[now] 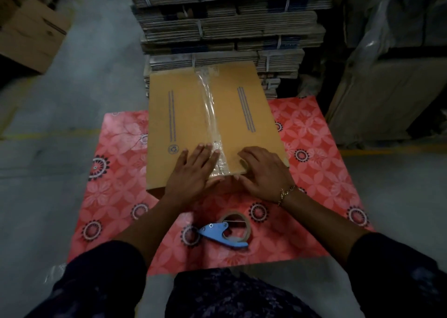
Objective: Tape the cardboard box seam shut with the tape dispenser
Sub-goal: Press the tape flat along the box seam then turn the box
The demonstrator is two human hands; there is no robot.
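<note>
Evidently the cardboard box [193, 124] already carries tape [210, 109] along its seam. Both the left hand [193, 172] and right hand [263, 172] lie flat, fingers released, at its near edge, apparently pressing the tape end; the tape dispenser [227, 231] rests unheld nearer the person

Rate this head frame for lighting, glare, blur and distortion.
Head view: dim overall, corners darkened; wide-angle bending curves the floor and stacked cardboard; glare streaks the tape along the box; edges are soft, though both hands, left and right, and the tape dispenser stay readable.
</note>
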